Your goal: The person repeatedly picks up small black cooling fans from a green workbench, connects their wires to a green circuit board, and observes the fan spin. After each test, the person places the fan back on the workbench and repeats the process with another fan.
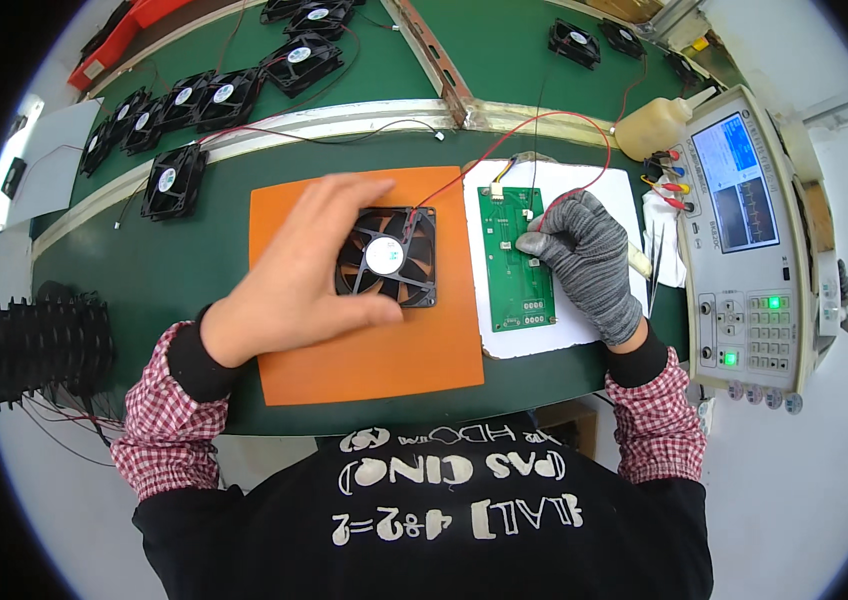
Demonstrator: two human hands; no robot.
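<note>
A square black cooling fan point(385, 255) with a round white label lies on an orange mat point(369, 365). My bare left hand point(289, 270) curves around the fan's left side, fingers beyond its top edge and thumb near its bottom edge, with a wide gap between them. In a grey striped glove, my right hand point(594, 260) pinches the end of the fan's red wire point(609, 150) over a green circuit board point(521, 285). The fingertips are by the board's small white sockets; they hide the wire's tip. The board rests on a white pad point(584, 335).
Right of the pad stands a test instrument point(749, 240) with a lit screen and clip leads. Tweezers point(657, 265) and a cream bottle point(652, 128) are near it. Several black fans point(227, 95) line the back left behind a pale rail point(344, 117). Stacked fans point(49, 345) sit far left.
</note>
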